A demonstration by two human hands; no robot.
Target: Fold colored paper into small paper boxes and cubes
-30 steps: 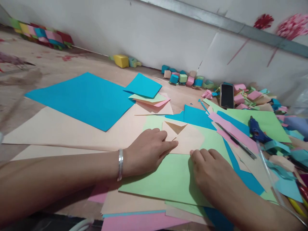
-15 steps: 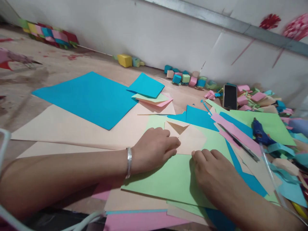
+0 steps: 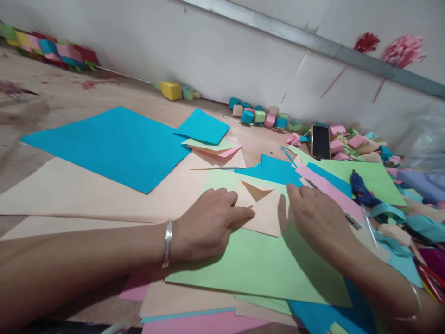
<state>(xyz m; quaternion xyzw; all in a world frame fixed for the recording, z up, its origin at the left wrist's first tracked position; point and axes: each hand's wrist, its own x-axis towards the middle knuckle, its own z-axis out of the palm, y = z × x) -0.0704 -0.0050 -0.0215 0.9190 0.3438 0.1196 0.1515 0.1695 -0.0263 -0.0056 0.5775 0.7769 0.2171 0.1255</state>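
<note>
A piece of peach paper folded like an envelope lies on a light green sheet. A small triangular opening shows along its upper edge. My left hand presses it down at its left side, index finger stretched across it and the other fingers curled. Close to the upper right corner of the peach paper is my right hand, its fingers bent together and casting a shadow on the sheets. Whatever its fingertips may hold is hidden.
Blue sheets and folded papers lie to the left and behind. On the right are a glue gun, a phone and a heap of small paper pieces. Paper cubes line the wall.
My right hand has moved up from the lower right corner of the peach paper to its upper right. The paper has turned slightly, while my left hand stays on it.
</note>
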